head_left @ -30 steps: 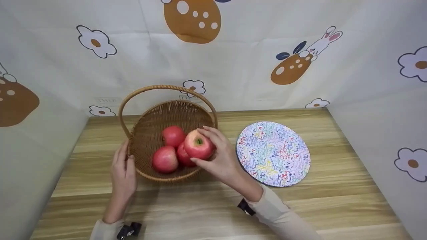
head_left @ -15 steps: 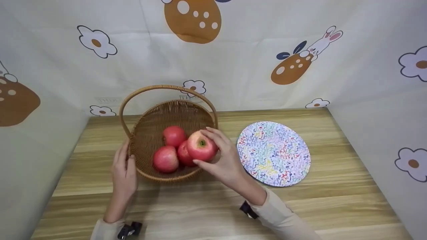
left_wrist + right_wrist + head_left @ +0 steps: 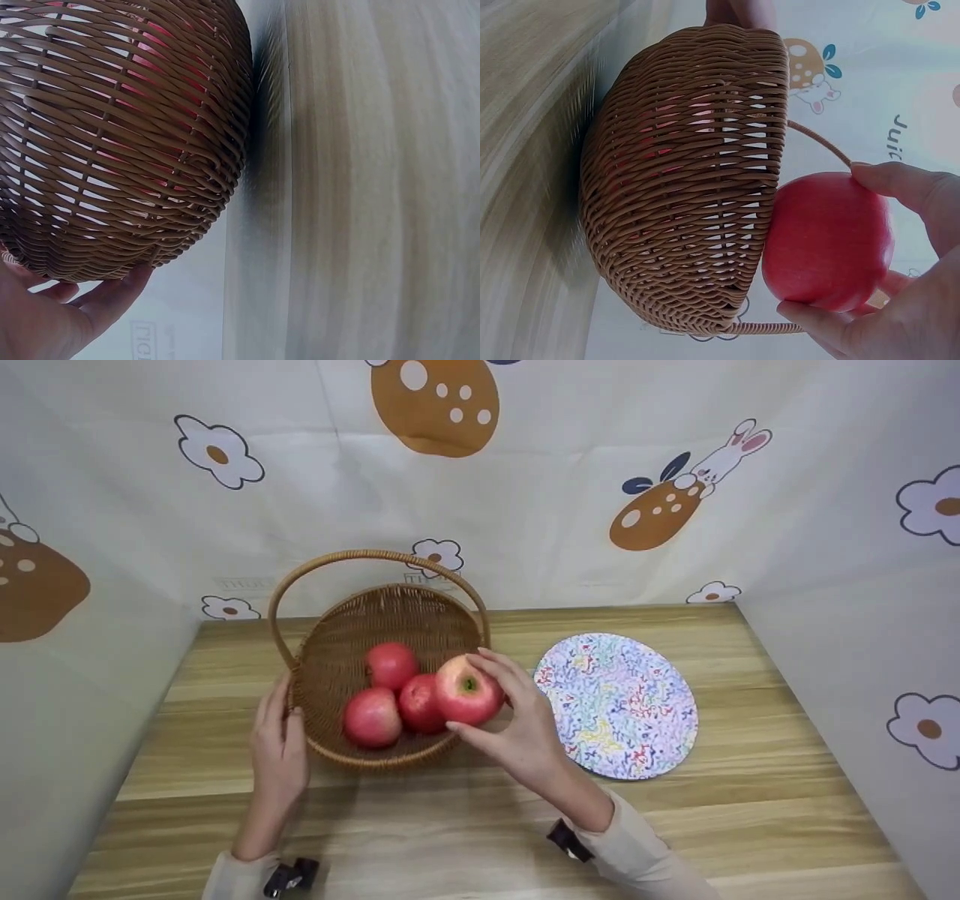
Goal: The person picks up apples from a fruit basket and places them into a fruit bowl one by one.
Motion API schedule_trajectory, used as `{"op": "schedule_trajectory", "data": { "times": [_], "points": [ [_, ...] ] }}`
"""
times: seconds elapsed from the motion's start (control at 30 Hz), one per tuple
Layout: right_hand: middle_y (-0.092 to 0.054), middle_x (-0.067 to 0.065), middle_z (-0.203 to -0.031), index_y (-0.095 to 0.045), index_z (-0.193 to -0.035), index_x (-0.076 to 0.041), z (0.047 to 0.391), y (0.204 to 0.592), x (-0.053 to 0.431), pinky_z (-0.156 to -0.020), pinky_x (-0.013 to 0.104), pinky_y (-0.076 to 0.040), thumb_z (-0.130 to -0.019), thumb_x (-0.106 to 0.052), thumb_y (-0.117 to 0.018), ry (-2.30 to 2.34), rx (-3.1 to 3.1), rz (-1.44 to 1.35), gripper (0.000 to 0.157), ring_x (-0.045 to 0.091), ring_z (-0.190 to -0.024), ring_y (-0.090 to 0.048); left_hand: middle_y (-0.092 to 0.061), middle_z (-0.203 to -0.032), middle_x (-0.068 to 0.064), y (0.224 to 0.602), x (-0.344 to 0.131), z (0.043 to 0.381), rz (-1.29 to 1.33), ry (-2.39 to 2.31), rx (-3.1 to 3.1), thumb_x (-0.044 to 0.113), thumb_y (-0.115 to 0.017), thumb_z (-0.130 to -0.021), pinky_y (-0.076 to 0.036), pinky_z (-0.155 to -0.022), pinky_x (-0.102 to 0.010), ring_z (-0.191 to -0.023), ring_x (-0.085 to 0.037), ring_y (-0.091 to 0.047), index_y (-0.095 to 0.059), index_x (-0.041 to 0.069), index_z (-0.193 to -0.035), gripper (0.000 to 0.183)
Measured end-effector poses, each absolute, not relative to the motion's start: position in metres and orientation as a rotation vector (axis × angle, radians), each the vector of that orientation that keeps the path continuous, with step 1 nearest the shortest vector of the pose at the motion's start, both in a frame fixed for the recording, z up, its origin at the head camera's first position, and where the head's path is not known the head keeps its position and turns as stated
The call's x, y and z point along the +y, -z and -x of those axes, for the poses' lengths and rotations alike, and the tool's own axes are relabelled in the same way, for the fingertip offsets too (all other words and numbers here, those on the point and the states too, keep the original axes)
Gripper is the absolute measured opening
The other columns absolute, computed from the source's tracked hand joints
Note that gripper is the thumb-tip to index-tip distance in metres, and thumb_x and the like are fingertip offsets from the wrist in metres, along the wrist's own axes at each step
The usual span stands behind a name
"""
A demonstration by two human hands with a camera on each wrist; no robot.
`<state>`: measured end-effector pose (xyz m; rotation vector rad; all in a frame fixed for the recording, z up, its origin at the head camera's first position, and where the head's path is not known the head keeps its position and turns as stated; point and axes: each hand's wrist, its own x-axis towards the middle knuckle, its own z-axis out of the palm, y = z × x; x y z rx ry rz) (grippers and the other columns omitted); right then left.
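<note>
My right hand (image 3: 521, 735) holds a red apple (image 3: 469, 688) between thumb and fingers, over the right rim of a brown wicker basket (image 3: 330, 660). In the right wrist view, the held apple (image 3: 829, 240) is at the basket's mouth, beside the woven wall (image 3: 690, 187). Three other red apples lie inside: one at the back (image 3: 391, 665), one at the front left (image 3: 373, 718) and one partly covered by the held apple (image 3: 421, 705). My left hand (image 3: 279, 750) rests against the basket's left side. Its fingers (image 3: 120, 292) touch the outer weave in the left wrist view.
A round board with a multicoloured speckled pattern (image 3: 615, 705) lies to the right of the basket on the wood-grain table (image 3: 450, 840). The basket's arched handle (image 3: 367, 555) stands up over its opening. Printed cloth walls (image 3: 555, 510) surround the table at the back and sides.
My right hand has moved the held apple rightward and slightly toward me, uncovering more of the apple beneath it. The left hand and basket stay in place.
</note>
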<state>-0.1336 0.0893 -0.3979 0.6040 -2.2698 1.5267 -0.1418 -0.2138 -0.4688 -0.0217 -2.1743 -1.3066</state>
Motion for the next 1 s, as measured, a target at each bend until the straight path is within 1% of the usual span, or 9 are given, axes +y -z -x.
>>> {"op": "schedule_trajectory", "data": {
  "times": [0.33, 0.4, 0.47, 0.6, 0.67, 0.7, 0.77, 0.93, 1.0],
  "points": [
    [-0.059, 0.018, -0.148, -0.067, -0.139, -0.007, 0.129, 0.398, 0.098, -0.105, 0.039, -0.057, -0.076, -0.014, -0.095, -1.54, -2.275, -0.542, 0.069, 0.033, -0.137, -0.058, -0.049, -0.15, -0.037, 0.469, -0.214, 0.142, 0.023, 1.317, -2.163, -0.002, -0.046, -0.099, -0.031, -0.122, -0.065, -0.143, -0.053, -0.043, -0.05, -0.012, -0.149, 0.051],
    [-0.059, 0.017, -0.148, -0.067, -0.139, -0.008, 0.128, 0.397, 0.1, -0.105, 0.038, -0.057, -0.076, -0.014, -0.095, -1.54, -2.279, -0.529, 0.069, 0.033, -0.137, -0.057, -0.049, -0.15, -0.037, 0.469, -0.214, 0.142, 0.021, 1.318, -2.163, -0.002, -0.046, -0.099, -0.032, -0.123, -0.063, -0.143, -0.052, -0.043, -0.05, -0.012, -0.149, 0.051],
    [-0.059, 0.017, -0.149, -0.067, -0.14, -0.007, 0.127, 0.396, 0.101, -0.105, 0.038, -0.057, -0.077, -0.014, -0.095, -1.547, -2.276, -0.524, 0.069, 0.033, -0.137, -0.057, -0.049, -0.15, -0.036, 0.469, -0.214, 0.141, 0.018, 1.317, -2.161, -0.003, -0.046, -0.099, -0.033, -0.125, -0.055, -0.143, -0.051, -0.044, -0.05, -0.011, -0.149, 0.051],
    [-0.058, 0.019, -0.148, -0.066, -0.139, -0.005, 0.127, 0.397, 0.103, -0.106, 0.038, -0.056, -0.077, -0.011, -0.095, -1.58, -2.25, -0.534, 0.069, 0.033, -0.136, -0.058, -0.052, -0.149, -0.034, 0.469, -0.214, 0.14, 0.019, 1.309, -2.154, -0.003, -0.046, -0.099, -0.034, -0.123, -0.031, -0.14, -0.049, -0.047, -0.051, -0.01, -0.149, 0.051],
    [-0.058, 0.02, -0.147, -0.066, -0.139, -0.004, 0.127, 0.397, 0.104, -0.106, 0.038, -0.056, -0.077, -0.01, -0.094, -1.595, -2.239, -0.535, 0.069, 0.034, -0.135, -0.058, -0.053, -0.148, -0.034, 0.469, -0.214, 0.141, 0.022, 1.309, -2.15, -0.003, -0.046, -0.099, -0.033, -0.12, -0.024, -0.139, -0.048, -0.048, -0.051, -0.01, -0.149, 0.051],
    [-0.058, 0.02, -0.147, -0.065, -0.139, -0.003, 0.128, 0.398, 0.105, -0.107, 0.038, -0.056, -0.077, -0.01, -0.094, -1.602, -2.236, -0.535, 0.069, 0.034, -0.135, -0.058, -0.053, -0.148, -0.034, 0.469, -0.214, 0.141, 0.022, 1.309, -2.15, -0.003, -0.046, -0.099, -0.033, -0.12, -0.024, -0.139, -0.048, -0.048, -0.051, -0.01, -0.149, 0.051],
    [-0.058, 0.021, -0.147, -0.065, -0.14, -0.002, 0.128, 0.399, 0.106, -0.107, 0.038, -0.055, -0.077, -0.009, -0.094, -1.61, -2.235, -0.531, 0.069, 0.035, -0.135, -0.058, -0.053, -0.148, -0.034, 0.469, -0.214, 0.141, 0.019, 1.311, -2.152, -0.003, -0.046, -0.099, -0.034, -0.121, -0.029, -0.139, -0.048, -0.048, -0.051, -0.01, -0.149, 0.051],
    [-0.058, 0.02, -0.146, -0.065, -0.139, -0.001, 0.128, 0.397, 0.109, -0.107, 0.037, -0.055, -0.077, -0.008, -0.094, -1.606, -2.24, -0.504, 0.069, 0.035, -0.134, -0.059, -0.05, -0.151, -0.035, 0.469, -0.213, 0.142, 0.011, 1.317, -2.166, -0.002, -0.046, -0.099, -0.034, -0.123, -0.057, -0.141, -0.051, -0.046, -0.049, -0.011, -0.15, 0.052],
    [-0.058, 0.02, -0.146, -0.065, -0.139, 0.0, 0.128, 0.396, 0.11, -0.107, 0.038, -0.056, -0.076, -0.008, -0.094, -1.608, -2.237, -0.494, 0.069, 0.035, -0.133, -0.06, -0.049, -0.151, -0.036, 0.468, -0.213, 0.142, 0.014, 1.32, -2.165, -0.002, -0.046, -0.099, -0.032, -0.123, -0.062, -0.143, -0.052, -0.044, -0.049, -0.012, -0.149, 0.051]
  ]
}}
